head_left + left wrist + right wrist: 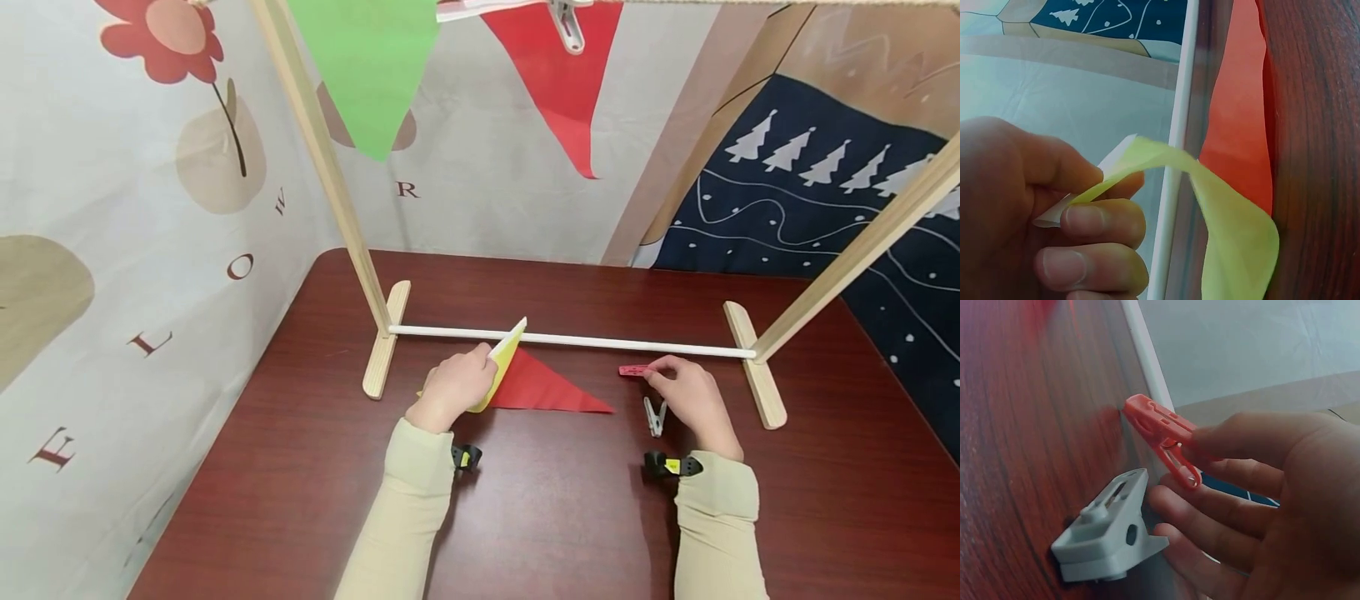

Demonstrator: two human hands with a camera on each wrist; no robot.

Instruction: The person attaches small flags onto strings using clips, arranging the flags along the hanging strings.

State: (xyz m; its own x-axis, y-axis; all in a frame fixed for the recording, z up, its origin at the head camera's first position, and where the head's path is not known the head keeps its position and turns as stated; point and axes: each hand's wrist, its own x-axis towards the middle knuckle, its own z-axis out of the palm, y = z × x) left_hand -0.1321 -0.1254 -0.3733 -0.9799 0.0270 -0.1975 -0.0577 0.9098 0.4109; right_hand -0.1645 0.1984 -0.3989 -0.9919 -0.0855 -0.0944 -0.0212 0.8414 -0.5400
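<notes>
Pinched by its white edge, a yellow pennant [495, 379] hangs bent from my left hand [459, 385]. In the left wrist view thumb and fingers close on the pennant [1229, 231]. Beneath it on the table lies a red pennant [543, 386], pointing right and partly covered. My right hand [686, 396] holds a red clothespin [632, 371] just above the table, between thumb and fingers in the right wrist view, where the clothespin [1163, 431] points away from the palm. Close under those fingers a grey clothespin [655, 417] lies on the table.
A wooden frame stands on the table, with a left post [330, 175], a right post [862, 250] and a white rod [600, 341] low between its feet. Overhead, a green pennant [367, 75] and a red pennant [566, 79] with a clip [570, 29] hang from a cord.
</notes>
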